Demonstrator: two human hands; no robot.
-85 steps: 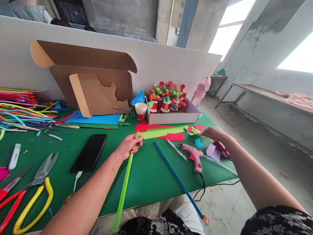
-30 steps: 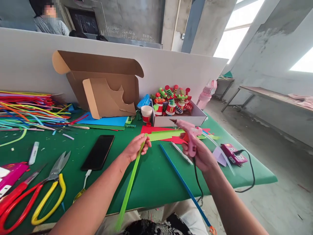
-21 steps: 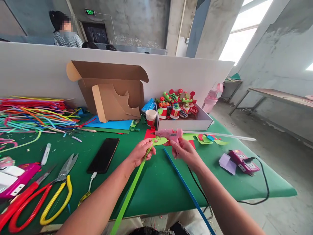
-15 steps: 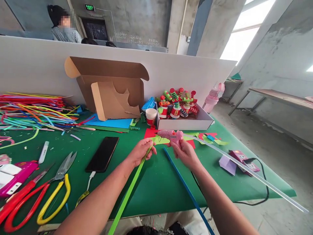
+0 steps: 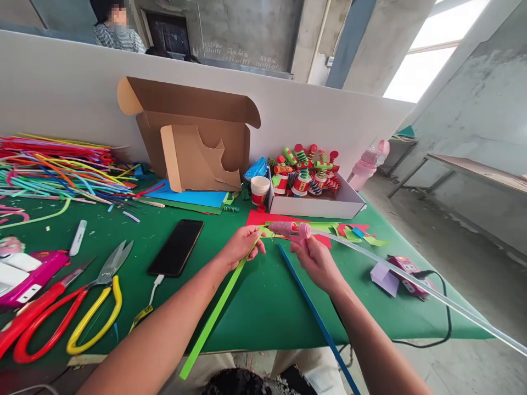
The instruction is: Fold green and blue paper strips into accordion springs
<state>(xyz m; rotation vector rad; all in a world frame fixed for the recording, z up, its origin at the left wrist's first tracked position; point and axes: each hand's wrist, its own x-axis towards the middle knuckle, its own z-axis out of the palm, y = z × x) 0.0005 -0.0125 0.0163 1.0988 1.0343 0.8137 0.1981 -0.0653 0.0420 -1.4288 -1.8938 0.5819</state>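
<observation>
Near the middle of the table, my left hand (image 5: 244, 245) pinches the upper end of a long green paper strip (image 5: 218, 310), which slants down toward the table's front edge. My right hand (image 5: 315, 258) is wrapped round a pink glue gun (image 5: 288, 228), its nozzle pointing left, close to my left fingertips. A long clear glue stick (image 5: 395, 269) runs out of the gun's back toward the lower right. Between my forearms lies a blue paper strip (image 5: 315, 312). Behind the hands are a red sheet (image 5: 256, 218) and green paper pieces.
Scissors (image 5: 109, 269), a phone (image 5: 176, 247) and colourful pipe cleaners (image 5: 61, 164) lie left. Behind stand a cardboard box (image 5: 197, 118), paper cups (image 5: 260, 189) and a white box (image 5: 317, 207) of crafted figures. A cable curves at right. One person is beyond the partition.
The view has tilted down slightly and shifted left. Both hands keep their holds, and the glue gun's nozzle remains near the strip's upper end.
</observation>
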